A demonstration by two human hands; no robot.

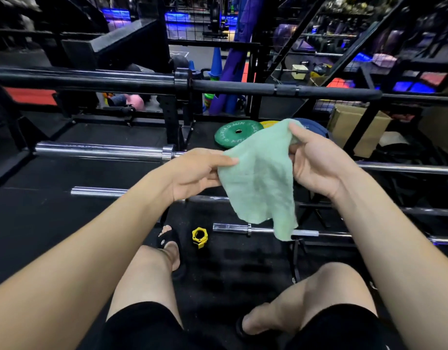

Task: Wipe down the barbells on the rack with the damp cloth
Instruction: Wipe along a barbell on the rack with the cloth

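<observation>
A pale green cloth (pixel 259 178) hangs spread between my hands in the middle of the view. My left hand (pixel 195 173) pinches its left edge between thumb and fingers. My right hand (pixel 316 165) pinches its upper right corner. A black barbell (pixel 243 87) lies across the rack at the top, well beyond the cloth. Below it a chrome barbell (pixel 104 149) runs across behind my hands. Two more chrome barbells (pixel 99 192) (pixel 243 228) lie lower and nearer. Neither hand touches any bar.
A yellow collar clamp (pixel 199 237) lies on the black floor beside my sandalled left foot (pixel 168 242). Green, yellow and blue weight plates (pixel 234 133) lie behind the cloth. A cardboard box (pixel 354 127) stands at the right. Black rack uprights (pixel 173 120) rise behind the bars.
</observation>
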